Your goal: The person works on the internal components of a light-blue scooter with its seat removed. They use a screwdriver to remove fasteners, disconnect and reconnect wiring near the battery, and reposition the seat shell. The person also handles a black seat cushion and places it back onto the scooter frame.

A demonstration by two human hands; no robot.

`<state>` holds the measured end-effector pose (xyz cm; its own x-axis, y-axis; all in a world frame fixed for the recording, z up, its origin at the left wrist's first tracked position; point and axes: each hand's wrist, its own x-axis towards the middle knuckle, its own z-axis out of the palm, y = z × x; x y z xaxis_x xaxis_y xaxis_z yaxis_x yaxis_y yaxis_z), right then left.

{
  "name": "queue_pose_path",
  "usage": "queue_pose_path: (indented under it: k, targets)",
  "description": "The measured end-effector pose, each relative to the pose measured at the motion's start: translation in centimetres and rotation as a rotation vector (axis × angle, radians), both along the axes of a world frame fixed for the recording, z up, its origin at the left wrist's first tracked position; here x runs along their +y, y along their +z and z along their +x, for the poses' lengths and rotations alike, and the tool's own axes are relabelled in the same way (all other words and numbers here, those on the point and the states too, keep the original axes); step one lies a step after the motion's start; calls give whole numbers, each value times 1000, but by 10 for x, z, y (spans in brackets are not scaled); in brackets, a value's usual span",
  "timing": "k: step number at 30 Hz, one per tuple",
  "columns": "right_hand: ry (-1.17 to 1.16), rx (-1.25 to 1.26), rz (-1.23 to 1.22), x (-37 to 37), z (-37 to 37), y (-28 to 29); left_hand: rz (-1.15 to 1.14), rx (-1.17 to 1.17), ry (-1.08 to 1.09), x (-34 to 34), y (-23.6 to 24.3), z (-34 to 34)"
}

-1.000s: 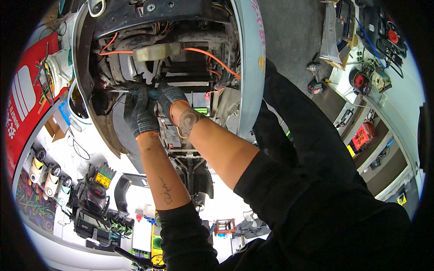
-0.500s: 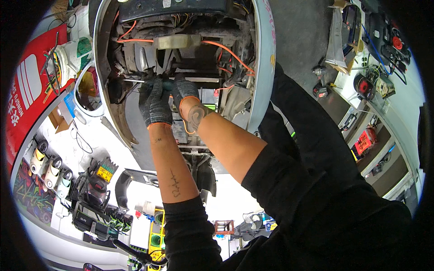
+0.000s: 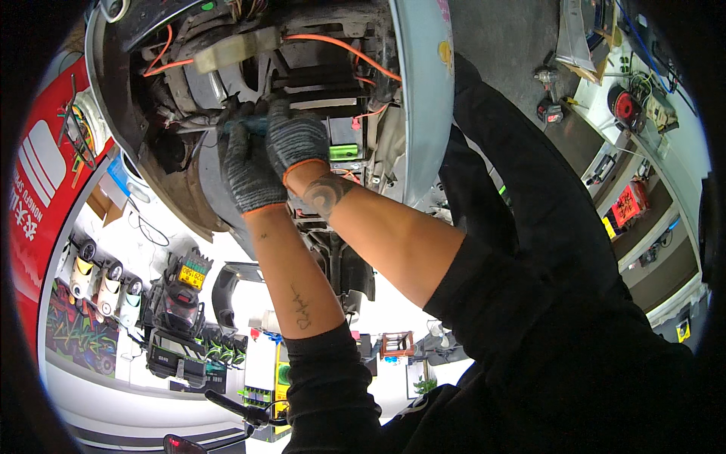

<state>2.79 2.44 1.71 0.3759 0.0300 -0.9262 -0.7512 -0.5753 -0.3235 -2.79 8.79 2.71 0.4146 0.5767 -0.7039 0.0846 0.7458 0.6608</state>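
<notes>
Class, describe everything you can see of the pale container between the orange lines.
The pale container is a long, boxy, yellowish vessel, apparently of translucent plastic, with a dull surface. It sits crosswise inside the light-blue shell, slightly slanted, its left end lower in the picture. An orange line shows at each end, left and right; how they attach is unclear. Neither the left hand nor the right hand touches it.

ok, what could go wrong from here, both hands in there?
Left hand and right hand crowd the teal handle: a slip might bang knuckles on nearby hard parts.
The orange line beyond them could get snagged.
The bare right forearm might scrape the panel.
</notes>
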Motion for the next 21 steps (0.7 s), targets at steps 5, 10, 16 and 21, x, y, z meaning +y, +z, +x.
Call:
queue_pose_path:
  k: [5,10,16,21]
  targets:
    - [283,-291,75,4,-11,-15,502,880,-634,17,63,-8]
    - [458,-363,131,6,-26,-26,451,872,-339,30,79,-10]
    - [259,-371,34,8,-25,-18,25,298,139,50,19,6]
    - [219,-258,36,-1,-12,-8,135,440,129,51,-3,9]
